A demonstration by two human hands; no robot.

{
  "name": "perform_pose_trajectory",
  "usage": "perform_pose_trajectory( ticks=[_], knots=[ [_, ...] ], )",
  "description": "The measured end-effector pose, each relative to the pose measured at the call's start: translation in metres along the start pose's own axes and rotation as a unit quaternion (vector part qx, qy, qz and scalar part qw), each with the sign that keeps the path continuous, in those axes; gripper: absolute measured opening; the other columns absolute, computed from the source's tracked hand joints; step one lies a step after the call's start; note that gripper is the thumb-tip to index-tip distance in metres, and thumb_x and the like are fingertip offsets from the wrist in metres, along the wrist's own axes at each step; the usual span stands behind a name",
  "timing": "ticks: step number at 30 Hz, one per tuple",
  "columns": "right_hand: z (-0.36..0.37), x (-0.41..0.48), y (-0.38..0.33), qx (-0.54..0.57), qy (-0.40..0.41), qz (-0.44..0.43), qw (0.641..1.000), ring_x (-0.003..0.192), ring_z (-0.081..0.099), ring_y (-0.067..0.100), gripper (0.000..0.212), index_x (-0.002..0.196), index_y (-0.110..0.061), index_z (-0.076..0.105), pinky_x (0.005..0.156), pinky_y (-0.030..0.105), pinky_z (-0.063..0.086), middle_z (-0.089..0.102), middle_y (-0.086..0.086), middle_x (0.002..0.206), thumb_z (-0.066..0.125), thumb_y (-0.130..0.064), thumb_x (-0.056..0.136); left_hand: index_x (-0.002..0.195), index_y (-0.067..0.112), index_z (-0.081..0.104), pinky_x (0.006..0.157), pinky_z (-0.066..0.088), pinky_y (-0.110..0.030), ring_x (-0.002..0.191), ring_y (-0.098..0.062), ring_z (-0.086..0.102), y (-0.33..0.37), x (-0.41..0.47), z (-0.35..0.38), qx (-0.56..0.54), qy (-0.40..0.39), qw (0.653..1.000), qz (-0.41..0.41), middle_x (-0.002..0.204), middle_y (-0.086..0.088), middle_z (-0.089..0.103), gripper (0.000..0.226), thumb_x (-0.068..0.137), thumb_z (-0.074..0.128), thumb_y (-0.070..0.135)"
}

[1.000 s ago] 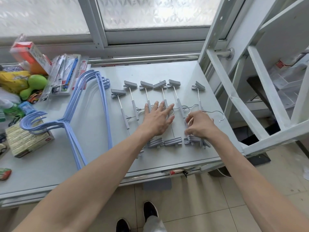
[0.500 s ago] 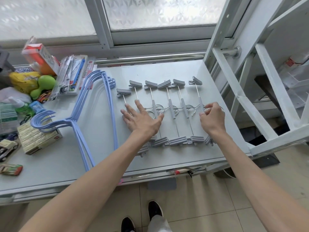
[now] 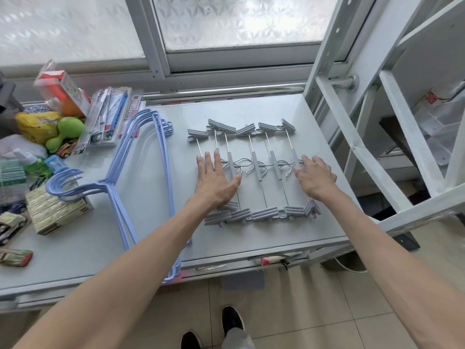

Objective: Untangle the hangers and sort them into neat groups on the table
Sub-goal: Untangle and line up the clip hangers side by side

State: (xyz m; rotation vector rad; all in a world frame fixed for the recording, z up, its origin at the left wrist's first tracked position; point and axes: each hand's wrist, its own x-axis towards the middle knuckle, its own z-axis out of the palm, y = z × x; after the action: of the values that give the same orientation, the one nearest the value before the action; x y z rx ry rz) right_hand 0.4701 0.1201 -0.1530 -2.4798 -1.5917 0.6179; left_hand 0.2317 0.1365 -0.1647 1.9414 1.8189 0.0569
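Final tidying step: left hand [image 3: 216, 182] and right hand [image 3: 315, 177], fingers spread flat, bracket the row of grey clip hangers [image 3: 254, 170]; next, squeeze the row together, beside the blue hangers [image 3: 141, 172].

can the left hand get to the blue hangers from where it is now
Probably yes. The left hand lies flat on the grey clip hangers, and only bare table separates it from the blue hangers to its left.

Metal and plastic on a matt table

Shiny metal rods and hooks are seen on the clip hangers [image 3: 254, 170], with ribbed grey plastic clips; the blue hangers [image 3: 141, 170] look smoothly coated, the grey table [image 3: 251, 107] matt
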Motion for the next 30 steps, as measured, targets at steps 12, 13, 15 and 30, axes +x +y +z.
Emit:
perform_pose_trajectory(
  ticks=[12, 13, 15, 30],
  knots=[
    [-0.002, 0.021, 0.01, -0.035, 0.006, -0.003, 0.999, 0.147, 0.014, 0.033, 0.049, 0.151, -0.027, 0.027, 0.117, 0.045, 0.009, 0.02, 0.003, 0.162, 0.028, -0.029, 0.102, 0.153, 0.007, -0.016, 0.117, -0.017, -0.042, 0.143, -0.03, -0.029, 0.03, 0.005, 0.001, 0.044, -0.013, 0.999, 0.01, 0.161, -0.009, -0.017, 0.083, 0.099, 0.021, 0.06],
    [-0.005, 0.021, 0.011, -0.043, 0.009, -0.005, 0.999, 0.147, 0.015, 0.033, 0.049, 0.152, -0.026, 0.027, 0.118, 0.044, 0.01, 0.02, 0.004, 0.162, 0.029, -0.028, 0.103, 0.153, 0.008, -0.016, 0.117, -0.016, -0.043, 0.143, -0.031, -0.028, 0.032, 0.006, 0.003, 0.036, -0.012, 0.999, 0.004, 0.161, -0.008, -0.017, 0.084, 0.099, 0.021, 0.061],
    [-0.007, 0.024, 0.013, -0.054, 0.016, -0.015, 0.998, 0.146, 0.016, 0.032, 0.049, 0.152, -0.024, 0.026, 0.118, 0.041, 0.012, 0.021, 0.005, 0.161, 0.029, -0.027, 0.103, 0.154, 0.011, -0.016, 0.117, -0.011, -0.042, 0.143, -0.031, -0.027, 0.034, 0.008, 0.006, 0.011, -0.012, 1.0, -0.009, 0.161, -0.005, -0.016, 0.085, 0.097, 0.023, 0.062],
    [-0.039, -0.022, -0.002, 0.1, 0.177, -0.132, 0.97, 0.133, 0.044, 0.032, 0.038, 0.132, -0.005, 0.058, 0.11, 0.038, 0.033, 0.053, 0.015, 0.142, 0.047, -0.016, 0.097, 0.156, 0.015, 0.013, 0.122, 0.006, -0.035, 0.149, -0.014, 0.002, 0.002, -0.046, -0.044, -0.148, 0.123, 0.976, 0.101, 0.163, -0.004, 0.005, 0.071, 0.099, 0.047, 0.038]
  ],
)
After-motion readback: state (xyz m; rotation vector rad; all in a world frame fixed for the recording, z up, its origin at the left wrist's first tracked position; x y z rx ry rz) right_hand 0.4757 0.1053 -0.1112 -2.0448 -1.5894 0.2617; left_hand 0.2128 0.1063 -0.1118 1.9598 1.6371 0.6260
